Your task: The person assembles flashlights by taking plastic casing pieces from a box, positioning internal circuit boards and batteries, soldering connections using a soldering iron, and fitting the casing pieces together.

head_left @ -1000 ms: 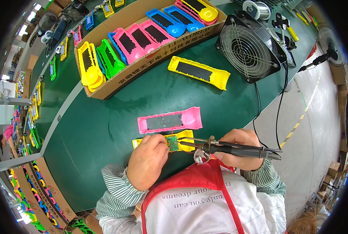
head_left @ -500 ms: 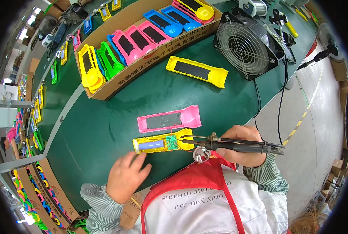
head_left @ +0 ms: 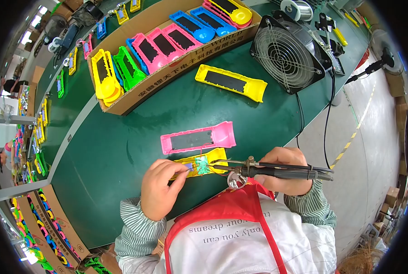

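Observation:
My right hand (head_left: 290, 156) grips a soldering iron (head_left: 288, 172) with a thin metal guide tube along it and a small round shiny piece below. Its tip reaches the green circuit board (head_left: 202, 165) inside a yellow casing half (head_left: 219, 156). My left hand (head_left: 160, 187) lies over the casing's left end, thumb and forefinger pinched near the blue cylindrical battery (head_left: 189, 167). What the pinch holds is too small to make out. Just beyond, a pink casing half (head_left: 222, 135) with a dark panel lies against the yellow one; thin wires run between them.
A cardboard box (head_left: 167, 73) of colored casings stands at the back. Another yellow casing (head_left: 231, 83) lies before it, beside a black fan (head_left: 286, 55) with hanging cables. A solder spool (head_left: 297, 9) sits behind. More casings line the left; a person is at far left.
My left hand has moved up and right onto the yellow casing, its fingers closing into a pinch over the battery. My right hand and the iron stay nearly in place.

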A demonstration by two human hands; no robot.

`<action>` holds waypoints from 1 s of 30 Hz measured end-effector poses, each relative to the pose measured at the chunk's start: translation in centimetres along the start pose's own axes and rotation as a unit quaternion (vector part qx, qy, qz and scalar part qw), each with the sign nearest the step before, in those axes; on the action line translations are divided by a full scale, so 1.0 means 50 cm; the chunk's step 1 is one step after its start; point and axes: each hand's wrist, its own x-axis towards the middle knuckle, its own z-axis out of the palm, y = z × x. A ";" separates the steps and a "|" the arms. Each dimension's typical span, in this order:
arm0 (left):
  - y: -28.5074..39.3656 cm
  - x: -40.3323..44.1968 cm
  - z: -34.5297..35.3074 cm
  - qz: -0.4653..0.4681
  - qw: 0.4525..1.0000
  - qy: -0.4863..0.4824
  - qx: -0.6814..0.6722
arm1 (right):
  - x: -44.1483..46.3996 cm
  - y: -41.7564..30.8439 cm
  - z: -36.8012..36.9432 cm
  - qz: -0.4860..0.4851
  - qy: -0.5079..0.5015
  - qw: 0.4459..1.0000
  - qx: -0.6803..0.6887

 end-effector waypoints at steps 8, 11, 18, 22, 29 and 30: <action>0.009 0.010 0.014 0.066 0.995 -0.023 0.077 | 0.009 0.007 -0.001 -0.042 -0.046 0.998 0.010; 0.009 0.010 0.014 0.068 0.994 -0.028 0.081 | 0.013 0.013 0.007 -0.040 -0.058 0.997 0.025; 0.008 0.011 0.016 0.075 0.993 -0.032 0.082 | 0.020 0.021 0.021 -0.049 -0.063 0.997 0.018; 0.008 0.013 0.012 0.081 0.992 -0.044 0.085 | 0.021 0.027 0.025 -0.086 -0.060 0.994 0.009; 0.006 0.014 0.012 0.085 0.991 -0.047 0.089 | 0.023 0.023 0.022 -0.092 -0.065 0.994 -0.001; 0.006 0.015 0.012 0.085 0.991 -0.048 0.089 | 0.023 0.023 0.022 -0.092 -0.063 0.994 0.001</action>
